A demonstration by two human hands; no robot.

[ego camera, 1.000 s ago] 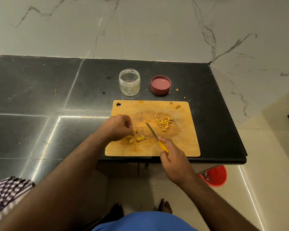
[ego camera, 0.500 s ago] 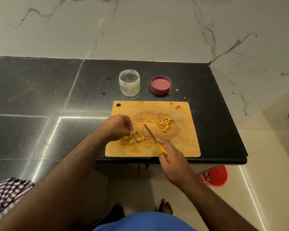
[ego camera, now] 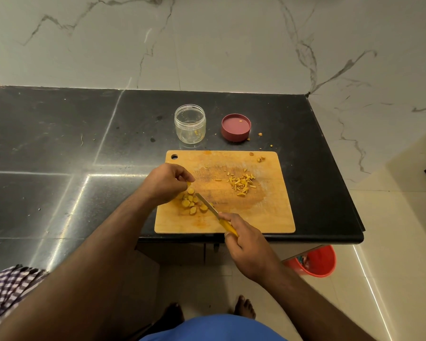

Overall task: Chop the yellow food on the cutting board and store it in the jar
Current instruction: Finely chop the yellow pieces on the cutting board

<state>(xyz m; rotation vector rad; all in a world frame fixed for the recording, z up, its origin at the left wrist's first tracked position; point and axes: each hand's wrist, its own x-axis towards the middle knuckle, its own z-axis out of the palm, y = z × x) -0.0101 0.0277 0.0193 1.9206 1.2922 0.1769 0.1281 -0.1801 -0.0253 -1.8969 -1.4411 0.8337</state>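
Observation:
A wooden cutting board (ego camera: 268, 217) lies at the counter's front edge. Round yellow slices (ego camera: 191, 204) sit on its left part, and a small heap of thin yellow strips (ego camera: 241, 184) lies right of centre. My left hand (ego camera: 166, 183) pinches a yellow piece above the slices. My right hand (ego camera: 246, 244) grips a yellow-handled knife (ego camera: 208, 205), whose tip points toward the slices. Behind the board an open clear jar (ego camera: 190, 124) stands upright, and its maroon lid (ego camera: 235, 127) lies to the right.
The black stone counter (ego camera: 59, 143) ends at a front edge and a right corner. Yellow crumbs (ego camera: 260, 134) lie beside the lid. A red bucket (ego camera: 316, 263) stands on the floor below. A checked cloth (ego camera: 8, 291) is at lower left.
The knife has moved left toward the slices. My left hand has lifted a little and now pinches a yellow piece above them.

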